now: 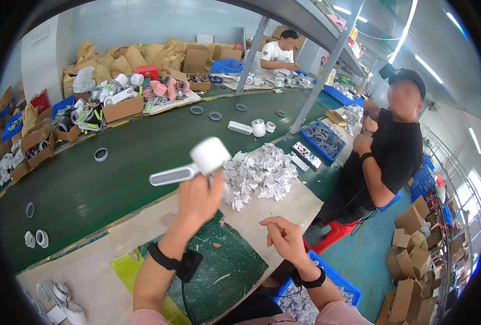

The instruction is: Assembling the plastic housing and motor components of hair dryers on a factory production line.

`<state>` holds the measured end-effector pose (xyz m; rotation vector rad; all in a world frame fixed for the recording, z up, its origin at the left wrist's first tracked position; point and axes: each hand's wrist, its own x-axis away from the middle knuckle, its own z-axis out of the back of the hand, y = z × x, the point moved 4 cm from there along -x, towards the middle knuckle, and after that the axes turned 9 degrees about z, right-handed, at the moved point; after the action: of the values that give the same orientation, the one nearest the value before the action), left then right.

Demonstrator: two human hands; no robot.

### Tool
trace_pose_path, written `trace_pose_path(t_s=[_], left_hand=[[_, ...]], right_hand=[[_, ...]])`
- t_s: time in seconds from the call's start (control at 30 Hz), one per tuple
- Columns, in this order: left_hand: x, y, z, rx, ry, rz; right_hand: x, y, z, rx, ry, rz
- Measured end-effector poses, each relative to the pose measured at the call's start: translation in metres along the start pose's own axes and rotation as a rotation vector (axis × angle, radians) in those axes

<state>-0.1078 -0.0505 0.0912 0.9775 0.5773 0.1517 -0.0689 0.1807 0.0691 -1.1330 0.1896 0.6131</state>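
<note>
My left hand [197, 203] is raised over the near edge of the green belt, closed around a white plastic housing [210, 155]. That housing has a round cylindrical head and a long grey-and-white handle [171, 175] pointing left. To its right, a heap of small white plastic caps [259, 176] lies on the cardboard-covered bench. My right hand [284, 238] hovers by the bench's right edge, fingers curled in with the thumb; whatever they may hold is hidden. Below it stands a blue crate [350, 284] of small white pieces, partly covered by my forearm.
Grey rings [101, 155] and another white housing [258, 128] rest on the green conveyor belt [148, 146]. A blue crate of grey rings [323, 140] sits near a standing person [395, 135] at right. Another person [277, 57] works across the belt. A metal post [330, 67] rises beyond the heap.
</note>
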Motion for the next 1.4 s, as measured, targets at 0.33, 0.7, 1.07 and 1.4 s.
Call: trace_pose_path(t_s=[0.33, 0.7, 1.07, 1.4], left_hand=[[-0.046, -0.216, 0.042, 0.061, 0.185, 0.665], [-0.043, -0.179, 0.008, 0.133, 0.504, 0.652], [-0.008, -0.144, -0.059, 0.622, -0.431, 0.569], [-0.016, -0.139, -0.07, 0.607, -0.429, 0.597]], right_hand=[[0.042, 0.094, -0.019, 0.275, 0.134, -0.147], [0.049, 0.104, -0.011, 0.298, 0.114, -0.055], [0.042, 0.084, -0.023, 0.342, 0.132, -0.014], [-0.011, 0.078, 0.005, 0.157, -0.285, -0.151]])
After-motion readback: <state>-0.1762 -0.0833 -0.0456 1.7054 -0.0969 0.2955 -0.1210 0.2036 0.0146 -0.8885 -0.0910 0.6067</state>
